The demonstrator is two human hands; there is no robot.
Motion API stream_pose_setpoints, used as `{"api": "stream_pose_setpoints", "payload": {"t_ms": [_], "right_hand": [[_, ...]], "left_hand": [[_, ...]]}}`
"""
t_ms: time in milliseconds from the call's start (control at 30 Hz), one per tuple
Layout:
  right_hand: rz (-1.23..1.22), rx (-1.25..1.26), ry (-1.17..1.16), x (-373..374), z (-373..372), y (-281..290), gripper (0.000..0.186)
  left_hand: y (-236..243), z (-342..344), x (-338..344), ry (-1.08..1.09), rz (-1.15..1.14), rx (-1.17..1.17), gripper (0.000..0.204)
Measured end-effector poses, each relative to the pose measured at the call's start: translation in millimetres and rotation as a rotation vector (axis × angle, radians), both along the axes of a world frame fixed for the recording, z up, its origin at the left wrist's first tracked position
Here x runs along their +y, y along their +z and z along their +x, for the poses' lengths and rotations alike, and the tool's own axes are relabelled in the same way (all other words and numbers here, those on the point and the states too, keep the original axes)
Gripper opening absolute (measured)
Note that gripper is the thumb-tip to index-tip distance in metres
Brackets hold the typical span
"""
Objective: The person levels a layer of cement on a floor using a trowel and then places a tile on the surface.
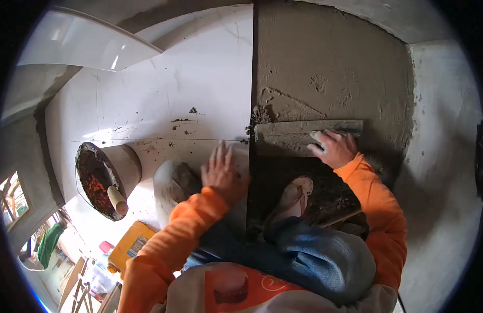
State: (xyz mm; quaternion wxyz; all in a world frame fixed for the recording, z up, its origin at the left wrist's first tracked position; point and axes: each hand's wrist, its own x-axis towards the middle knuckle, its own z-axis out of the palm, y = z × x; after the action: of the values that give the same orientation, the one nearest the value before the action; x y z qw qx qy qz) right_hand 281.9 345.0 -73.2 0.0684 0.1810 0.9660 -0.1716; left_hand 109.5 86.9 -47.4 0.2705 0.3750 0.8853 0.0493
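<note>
Fresh grey mortar (pixel 330 62) covers the floor strip on the right. On its near edge lies a long, flat plastering trowel (pixel 283 128), smeared with mortar. My right hand (pixel 336 147) is closed on the trowel near its right end; the handle is hidden under the fingers. To the left, my left hand (pixel 220 169) rests with fingers spread on a large white tile (pixel 210 68), close to the tile's edge. It holds nothing. Crumbs of mortar (pixel 193 110) are scattered on the tile.
A mortar-caked bucket (pixel 127 161) leans on the left, a wooden handle (pixel 117 200) sticking out. Behind it stands a yellow jerrycan (pixel 130 245). A bare wall (pixel 439 120) bounds the right side. My sandalled foot (pixel 296 195) is on the dark unfinished floor; a white panel (pixel 90 41) juts in upper left.
</note>
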Motion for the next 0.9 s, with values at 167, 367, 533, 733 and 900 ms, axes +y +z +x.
{"api": "stream_pose_setpoints", "payload": {"t_ms": [167, 367, 533, 733, 900], "right_hand": [[-0.033, 0.038, -0.154, 11.0, -16.1, -21.7, 0.032], [0.031, 0.03, -0.245, 55.3, -57.1, -24.0, 0.034], [-0.003, -0.034, -0.25, 54.7, -47.2, -8.9, 0.037], [-0.083, -0.052, -0.096, 3.0, -13.9, -13.0, 0.033], [0.037, -0.059, -0.257, 50.2, -49.1, -12.7, 0.036]], "left_hand": [[-44.0, 37.8, 32.0, 0.096, 0.273, -0.107, 0.076], [-45.2, 26.3, 47.5, -0.124, 0.431, -0.236, 0.066], [-9.9, 11.3, 35.1, -0.22, 0.487, -0.566, 0.048], [7.8, -18.6, -9.0, -0.092, 0.381, -0.506, 0.037], [16.7, -51.0, -16.8, -0.109, 0.364, -0.185, 0.04]]}}
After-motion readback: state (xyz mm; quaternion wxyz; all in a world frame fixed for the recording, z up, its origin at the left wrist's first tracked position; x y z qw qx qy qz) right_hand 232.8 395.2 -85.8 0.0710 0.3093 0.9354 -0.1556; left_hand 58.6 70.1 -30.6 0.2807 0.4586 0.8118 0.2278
